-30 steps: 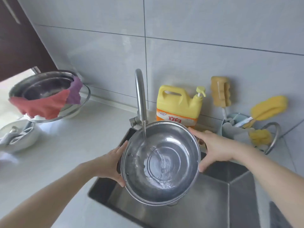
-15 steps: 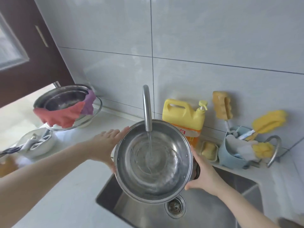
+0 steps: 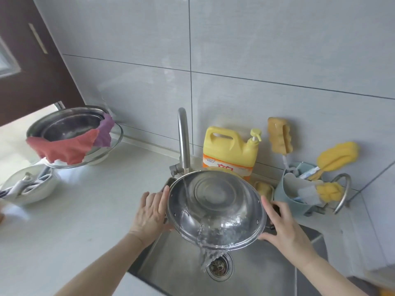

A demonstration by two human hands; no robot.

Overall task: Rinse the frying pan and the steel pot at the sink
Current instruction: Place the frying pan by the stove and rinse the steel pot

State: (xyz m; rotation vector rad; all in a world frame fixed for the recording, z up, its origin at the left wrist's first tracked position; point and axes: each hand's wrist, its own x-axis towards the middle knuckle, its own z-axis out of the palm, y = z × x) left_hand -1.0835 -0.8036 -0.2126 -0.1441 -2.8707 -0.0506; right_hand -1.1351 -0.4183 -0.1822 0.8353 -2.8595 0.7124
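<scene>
I hold the steel pot [image 3: 215, 208] over the sink [image 3: 256, 274], tilted toward me so its open side faces the camera. My left hand [image 3: 150, 214] grips its left side and my right hand [image 3: 282, 225] grips its right side by a dark handle. Water from the steel faucet [image 3: 183, 142] runs into the pot and pours out over the near rim toward the drain [image 3: 219, 268]. At the back left a frying pan [image 3: 66, 124] sits on a glass lid with a red and purple cloth draped over its rim.
A yellow detergent jug [image 3: 230, 150] stands behind the pot by the tiled wall. A blue caddy [image 3: 297, 193] with yellow sponges and brushes is at the right. A white bowl [image 3: 30, 189] with utensils sits on the counter at far left.
The pot has tipped toward me and the water now spills out over its near rim into the sink. My left hand has closed onto its side.
</scene>
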